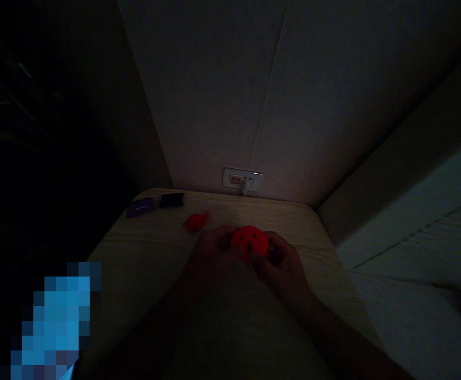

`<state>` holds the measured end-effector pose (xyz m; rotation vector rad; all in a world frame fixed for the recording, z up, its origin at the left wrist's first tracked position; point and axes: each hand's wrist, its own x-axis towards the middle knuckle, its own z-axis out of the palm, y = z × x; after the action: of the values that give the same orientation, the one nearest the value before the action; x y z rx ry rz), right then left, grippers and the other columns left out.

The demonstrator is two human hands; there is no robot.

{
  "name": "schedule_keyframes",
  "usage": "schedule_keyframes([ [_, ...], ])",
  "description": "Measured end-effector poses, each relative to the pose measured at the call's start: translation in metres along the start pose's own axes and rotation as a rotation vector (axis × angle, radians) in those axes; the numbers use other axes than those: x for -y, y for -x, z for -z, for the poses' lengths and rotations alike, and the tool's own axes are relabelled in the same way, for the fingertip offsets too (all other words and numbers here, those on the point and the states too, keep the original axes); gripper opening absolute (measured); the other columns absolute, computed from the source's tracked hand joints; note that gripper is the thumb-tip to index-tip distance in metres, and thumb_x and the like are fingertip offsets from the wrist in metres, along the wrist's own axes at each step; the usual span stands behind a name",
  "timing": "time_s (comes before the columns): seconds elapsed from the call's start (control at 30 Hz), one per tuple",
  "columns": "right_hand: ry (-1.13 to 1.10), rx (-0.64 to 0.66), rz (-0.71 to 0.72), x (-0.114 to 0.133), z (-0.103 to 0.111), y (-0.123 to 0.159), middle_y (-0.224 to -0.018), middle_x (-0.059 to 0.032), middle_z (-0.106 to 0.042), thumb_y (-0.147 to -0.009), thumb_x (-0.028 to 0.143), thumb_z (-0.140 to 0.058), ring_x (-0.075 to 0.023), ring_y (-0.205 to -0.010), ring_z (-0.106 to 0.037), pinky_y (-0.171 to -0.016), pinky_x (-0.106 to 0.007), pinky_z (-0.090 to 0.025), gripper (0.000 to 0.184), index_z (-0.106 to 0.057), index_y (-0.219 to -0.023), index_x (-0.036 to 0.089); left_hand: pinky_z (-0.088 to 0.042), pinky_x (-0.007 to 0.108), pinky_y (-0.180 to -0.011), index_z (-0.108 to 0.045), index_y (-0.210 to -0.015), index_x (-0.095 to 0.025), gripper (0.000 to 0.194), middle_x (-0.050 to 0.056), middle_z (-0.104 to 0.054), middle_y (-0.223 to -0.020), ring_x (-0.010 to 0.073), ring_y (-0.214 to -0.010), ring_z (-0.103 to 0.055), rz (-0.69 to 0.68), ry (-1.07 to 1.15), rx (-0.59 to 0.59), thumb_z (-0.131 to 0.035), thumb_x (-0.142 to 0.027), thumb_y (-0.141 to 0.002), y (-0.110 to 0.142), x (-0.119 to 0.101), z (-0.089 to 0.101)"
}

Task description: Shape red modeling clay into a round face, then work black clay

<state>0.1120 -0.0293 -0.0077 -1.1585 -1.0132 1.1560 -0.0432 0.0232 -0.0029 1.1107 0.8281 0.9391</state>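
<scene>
Between both hands is a bright red, soft-looking disc [254, 240] with two small dark spots near its top and a darker mark lower down. My left hand [215, 250] grips its left edge, thumb on the near face. My right hand [280, 258] holds the right side, its thumb against the lower front. The fingers behind the disc are mostly hidden. A smaller red lump [197, 221] with pointed ends lies on the wooden tabletop [167, 264], just beyond my left hand.
A purple packet [140, 207] and a black packet [172, 200] lie at the table's far left corner. Behind the table, a wall socket [242, 180] holds a plug. A pale panel stands along the right side. A pixelated blue patch covers the lower left. The light is very dim.
</scene>
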Motion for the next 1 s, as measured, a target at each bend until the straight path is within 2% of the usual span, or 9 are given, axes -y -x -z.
schedule_keyframes([
  [0.27, 0.069, -0.01, 0.03, -0.004, 0.004, 0.002, -0.063, 0.0015, -0.064, -0.078, 0.042, -0.082, -0.0085, -0.044, -0.049, -0.039, -0.019, -0.039, 0.03, -0.068, -0.093, 0.019, -0.058, 0.029, -0.077, -0.077, -0.099, -0.015, 0.029, 0.007, -0.082, -0.098, 0.022, -0.088, -0.077, -0.004, 0.0, 0.023, -0.078, -0.016, -0.069, 0.002, -0.003, 0.0],
  [0.37, 0.073, -0.022, 0.063, -0.007, 0.004, 0.001, -0.075, -0.0009, -0.068, -0.081, 0.04, -0.08, -0.0108, -0.053, -0.057, -0.046, -0.02, -0.045, 0.031, -0.066, -0.101, 0.02, -0.059, 0.03, -0.08, -0.078, -0.102, -0.014, 0.032, 0.009, -0.082, -0.103, 0.0235, -0.093, -0.077, -0.008, -0.009, 0.022, -0.077, -0.017, -0.07, 0.003, -0.005, -0.001],
  [0.47, 0.132, -0.15, 0.205, -0.008, 0.006, 0.0, -0.081, 0.0025, -0.064, -0.076, 0.031, -0.084, -0.0103, -0.059, -0.057, -0.052, -0.02, -0.047, 0.039, -0.058, -0.104, 0.024, -0.059, 0.033, -0.083, -0.077, -0.104, -0.013, 0.035, 0.011, -0.081, -0.107, 0.0262, -0.097, -0.077, 0.003, -0.024, -0.016, -0.078, -0.018, -0.069, 0.004, -0.008, -0.003],
  [0.57, 0.335, -0.26, 0.363, -0.007, 0.009, 0.001, -0.072, 0.0073, -0.053, -0.074, 0.024, -0.086, -0.0087, -0.055, -0.047, -0.049, -0.019, -0.041, 0.037, -0.056, -0.096, 0.025, -0.06, 0.034, -0.085, -0.077, -0.106, -0.012, 0.036, 0.012, -0.081, -0.109, 0.0269, -0.1, -0.077, 0.01, -0.032, -0.024, -0.077, -0.017, -0.07, 0.004, -0.009, -0.005],
  [0.67, 0.576, -0.21, 0.5, -0.005, 0.012, 0.002, -0.068, 0.0065, -0.051, -0.076, 0.022, -0.084, -0.0103, -0.056, -0.047, -0.051, -0.022, -0.04, 0.025, -0.064, -0.092, 0.023, -0.059, 0.035, -0.089, -0.076, -0.108, -0.013, 0.037, 0.012, -0.08, -0.111, 0.0267, -0.103, -0.076, -0.014, -0.014, 0.002, -0.076, -0.014, -0.071, 0.003, -0.008, -0.005],
  [0.73, 0.66, -0.172, 0.561, -0.003, 0.013, 0.002, -0.066, 0.0052, -0.053, -0.078, 0.021, -0.083, -0.011, -0.056, -0.049, -0.053, -0.023, -0.042, 0.018, -0.068, -0.088, 0.022, -0.06, 0.035, -0.09, -0.077, -0.108, -0.014, 0.038, 0.012, -0.08, -0.112, 0.0267, -0.104, -0.076, -0.032, -0.001, 0.013, -0.076, -0.013, -0.07, 0.002, -0.007, -0.005],
  [1.0, 0.625, -0.174, 0.485, -0.006, 0.015, 0.001, -0.066, 0.0023, -0.062, -0.082, 0.017, -0.075, -0.011, -0.055, -0.054, -0.053, -0.023, -0.044, 0.004, -0.073, -0.082, 0.02, -0.06, 0.04, -0.095, -0.077, -0.108, -0.014, 0.036, 0.013, -0.079, -0.115, 0.0277, -0.106, -0.076, -0.041, -0.042, 0.03, -0.074, -0.014, -0.072, 0.003, -0.006, -0.006],
])
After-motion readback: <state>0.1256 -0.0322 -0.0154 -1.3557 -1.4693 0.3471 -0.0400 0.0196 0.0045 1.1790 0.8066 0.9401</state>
